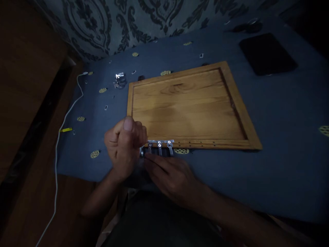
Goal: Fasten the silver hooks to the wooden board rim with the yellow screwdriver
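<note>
A framed wooden panel (182, 106) lies flat on the blue cloth, its near edge carrying a row of small holes. Several shiny metal brackets (159, 144) sit along the left part of that edge, with screw heads showing and their narrow arms jutting toward me. My left hand (125, 144) is a closed fist, thumb on top, over the panel's near left corner; whatever it grips is hidden. Just below the brackets, my right hand (172, 176) has its fingers pressed together, tips beside the leftmost bracket (142, 151). What is between them does not show.
More loose metal brackets (120, 80) lie in a small pile beyond the panel's left side. A dark tablet-like slab (267, 54) rests at the back right, near a dim object (248, 27). Along the left edge runs a white cable (57, 151) with a yellow tag (66, 130).
</note>
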The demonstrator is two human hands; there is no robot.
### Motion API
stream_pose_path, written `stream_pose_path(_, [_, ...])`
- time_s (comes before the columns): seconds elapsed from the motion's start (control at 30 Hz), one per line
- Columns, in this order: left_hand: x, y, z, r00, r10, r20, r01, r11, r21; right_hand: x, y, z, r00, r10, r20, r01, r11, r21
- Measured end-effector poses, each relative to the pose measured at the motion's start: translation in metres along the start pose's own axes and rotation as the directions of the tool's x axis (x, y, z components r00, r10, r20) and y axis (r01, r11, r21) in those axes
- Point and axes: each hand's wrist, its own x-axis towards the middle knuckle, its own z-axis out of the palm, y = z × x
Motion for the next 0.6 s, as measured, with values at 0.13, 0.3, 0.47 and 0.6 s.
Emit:
stream_pose_path(0.13, [-0.0004,-0.0018,0.0003,1.0,-0.008,-0.009,0.008,1.0,0.014,0.0011,-0.0002,0.0005,1.0,0.002,-0.019,-0.002,1.0,0.003])
stream_pose_path(0.3, [0.0001,-0.0039,-0.0014,1.0,-0.014,0.019,0.014,1.0,-0.014,-0.0002,0.0001,0.0007,1.0,0.0,0.014,0.0,1.0,-0.009])
stream_pose_path(0.47, [-0.0009,-0.0052,-0.0024,1.0,-0.014,0.026,0.014,1.0,-0.009,-0.0004,-0.0003,0.0005,1.0,0.005,0.024,-0.005,1.0,0.002])
stream_pose_path(0.6, [-0.0014,-0.0059,-0.0034,0.998,-0.033,0.062,0.032,0.999,0.014,0.0004,-0.0004,0.0011,0.999,0.008,0.036,-0.008,1.0,-0.004])
